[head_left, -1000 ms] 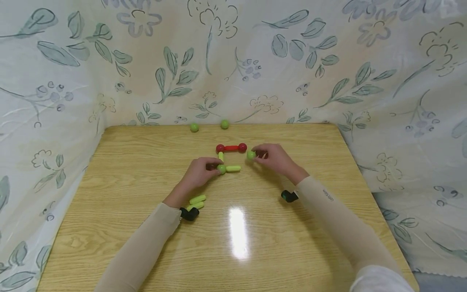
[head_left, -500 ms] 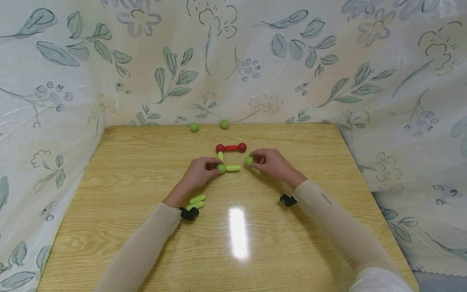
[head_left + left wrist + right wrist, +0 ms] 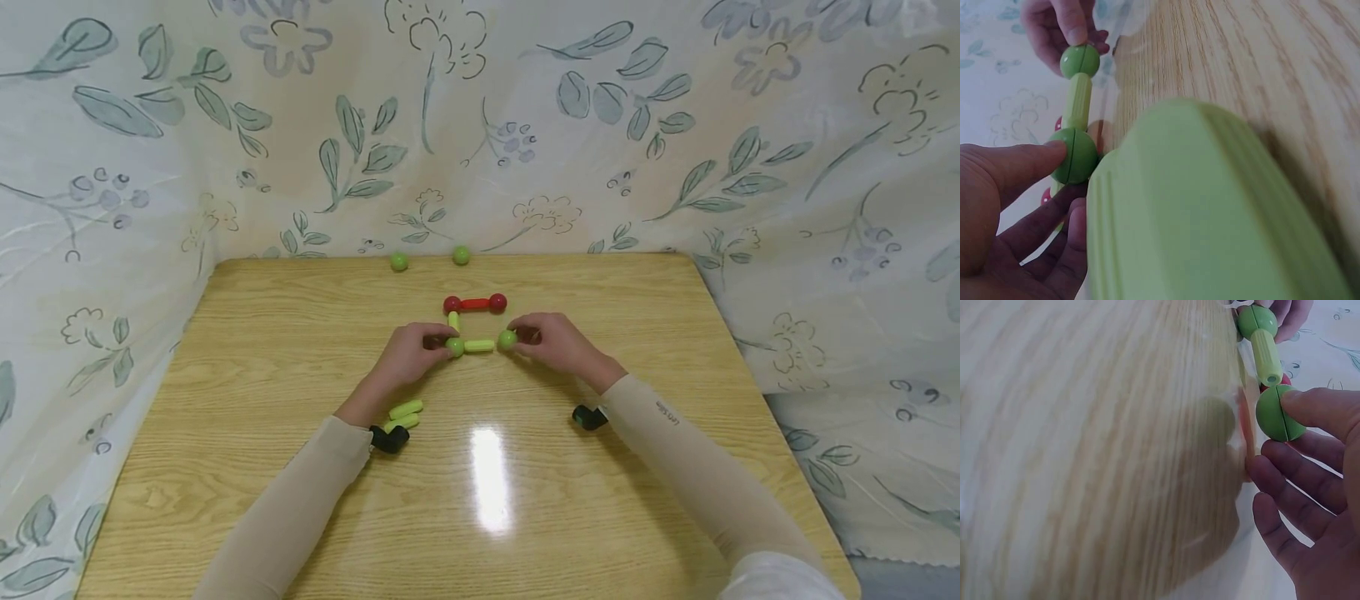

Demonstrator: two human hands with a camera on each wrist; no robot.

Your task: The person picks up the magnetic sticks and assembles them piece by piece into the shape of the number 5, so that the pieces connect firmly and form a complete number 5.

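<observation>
Left hand pinches the corner green ball, right hand a seemingly unjoined green ball. Three rods look linked; two spare rods lie unused.

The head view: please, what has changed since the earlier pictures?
The right hand moved its green ball down the picture and slightly left, close to the yellow-green rod between the hands. Nothing was gripped or released. The left hand still holds the corner ball; the red rod stayed put.
</observation>
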